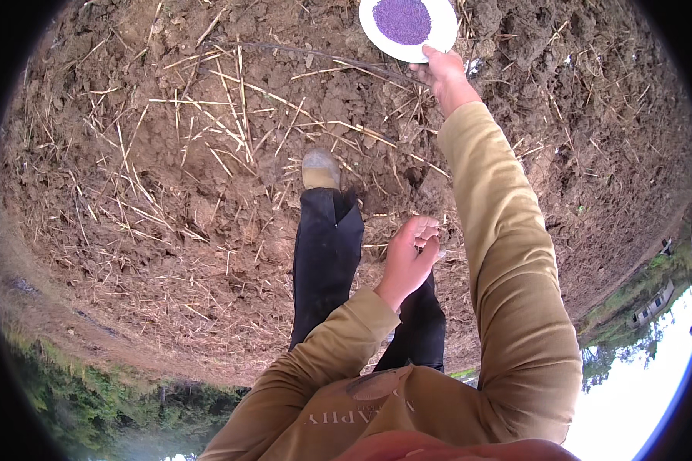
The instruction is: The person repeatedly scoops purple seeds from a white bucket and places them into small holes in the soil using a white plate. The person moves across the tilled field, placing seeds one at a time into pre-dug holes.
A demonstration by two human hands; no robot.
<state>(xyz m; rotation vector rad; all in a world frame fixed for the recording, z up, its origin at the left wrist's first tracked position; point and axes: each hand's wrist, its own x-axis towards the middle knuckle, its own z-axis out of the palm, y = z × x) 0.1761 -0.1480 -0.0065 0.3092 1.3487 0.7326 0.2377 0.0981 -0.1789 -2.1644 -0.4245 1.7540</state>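
Observation:
At the top of the view, my right hand point(443, 72) grips the near rim of a round white plate point(370, 26), its thumb over the edge. Fine purple grains point(402, 21) lie in the middle of the plate, whose far edge is cut off by the picture. My left hand point(409, 256) is lower down, in front of my body and above my legs. Its fingers are curled, with the thumb near the fingertips; whether anything small is inside cannot be told.
Rough brown soil point(288, 230) with clods and scattered dry straw stalks point(242, 104) surrounds me. One shoe point(321, 168), soiled with mud, stands on it. Trees point(121, 415) and a low building point(653, 305) show at the field's edges.

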